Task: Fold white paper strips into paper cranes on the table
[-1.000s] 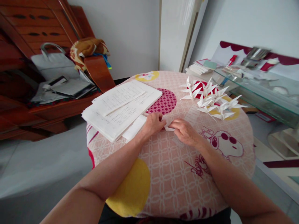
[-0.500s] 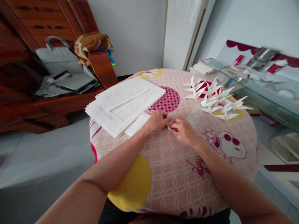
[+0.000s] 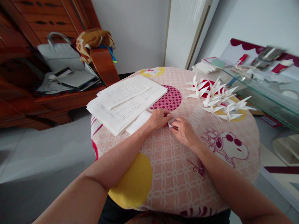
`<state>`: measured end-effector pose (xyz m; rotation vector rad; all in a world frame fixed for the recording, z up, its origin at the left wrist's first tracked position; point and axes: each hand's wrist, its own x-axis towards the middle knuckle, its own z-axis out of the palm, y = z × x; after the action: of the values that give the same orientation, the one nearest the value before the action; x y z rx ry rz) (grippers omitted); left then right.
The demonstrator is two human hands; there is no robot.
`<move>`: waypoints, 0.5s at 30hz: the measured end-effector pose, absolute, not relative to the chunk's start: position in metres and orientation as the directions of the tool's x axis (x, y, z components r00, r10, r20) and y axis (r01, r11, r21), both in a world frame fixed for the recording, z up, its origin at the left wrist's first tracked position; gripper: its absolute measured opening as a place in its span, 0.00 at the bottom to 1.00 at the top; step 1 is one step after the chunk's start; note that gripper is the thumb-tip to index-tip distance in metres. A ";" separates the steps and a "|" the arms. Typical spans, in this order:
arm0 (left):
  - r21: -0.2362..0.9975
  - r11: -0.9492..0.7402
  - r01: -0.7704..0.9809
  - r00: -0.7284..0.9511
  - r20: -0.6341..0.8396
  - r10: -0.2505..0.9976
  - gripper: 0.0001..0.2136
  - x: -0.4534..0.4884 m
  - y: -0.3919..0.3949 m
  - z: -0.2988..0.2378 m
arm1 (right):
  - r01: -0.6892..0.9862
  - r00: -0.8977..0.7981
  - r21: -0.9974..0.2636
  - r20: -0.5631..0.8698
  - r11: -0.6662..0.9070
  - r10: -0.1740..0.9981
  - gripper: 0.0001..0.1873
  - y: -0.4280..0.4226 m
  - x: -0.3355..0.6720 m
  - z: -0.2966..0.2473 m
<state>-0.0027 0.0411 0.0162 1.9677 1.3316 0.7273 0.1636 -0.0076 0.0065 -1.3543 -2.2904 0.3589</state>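
Between my fingertips is a small folded piece of white paper (image 3: 171, 122), mostly covered by the hands. My left hand (image 3: 160, 119) is closed on its left side, low over the cloth. From the right, my right hand (image 3: 184, 130) pinches its other side between thumb and fingers. A stack of written paper sheets (image 3: 126, 105) lies just left of my left hand, with a blank white slip (image 3: 139, 122) partly under the left wrist and beside the stack. Several white paper cranes (image 3: 219, 96) stand grouped at the table's far right.
A pink patterned cloth (image 3: 177, 174) covers the round table. On the right is a glass shelf (image 3: 261, 99) with a metal pot (image 3: 271, 53) and other items. A wooden chair (image 3: 105, 67) at the left holds a grey bag (image 3: 59, 57) and a laptop (image 3: 77, 79).
The view has shifted slightly. Both hands stay together at the folded paper, and its visible white part looks a little smaller between the fingers.
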 end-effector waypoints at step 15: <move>0.700 -0.335 0.630 0.314 0.166 0.935 0.13 0.001 0.039 0.016 | 0.873 -0.149 -0.429 0.215 0.231 0.965 0.06 -0.017 0.175 0.018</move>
<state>0.0008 0.0388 0.0155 2.0666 1.3805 0.7722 0.1751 -0.0169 0.0180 -1.6868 -2.0706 0.2802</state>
